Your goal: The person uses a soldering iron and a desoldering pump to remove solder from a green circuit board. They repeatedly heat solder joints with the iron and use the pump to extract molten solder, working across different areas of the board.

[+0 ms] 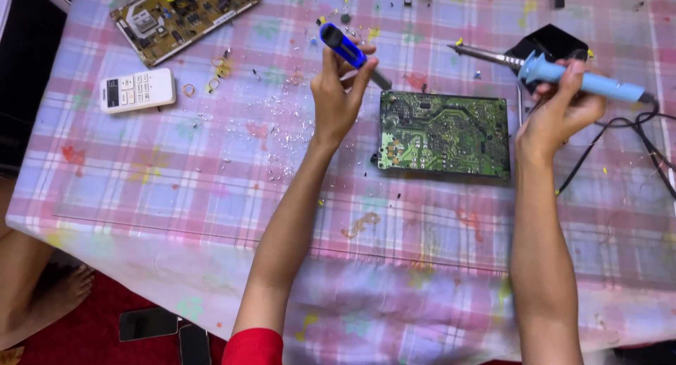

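Gripping a blue-and-black plastic desoldering pump (350, 53), the left hand (336, 97) is closed; right hand (560, 108) clasps a light-blue-handled soldering iron (563, 71) above the green rectangular circuit board (443, 134).

Colours and patterns seen on the worktop (211, 196)

A pink, lilac and pale blue check is shown on the tablecloth; the circuit board (443, 134) is green, the desoldering pump (345, 48) blue and black, the soldering iron (584, 79) light blue, the remote control (136, 90) white, the second board (184, 14) tan with a yellow patch.
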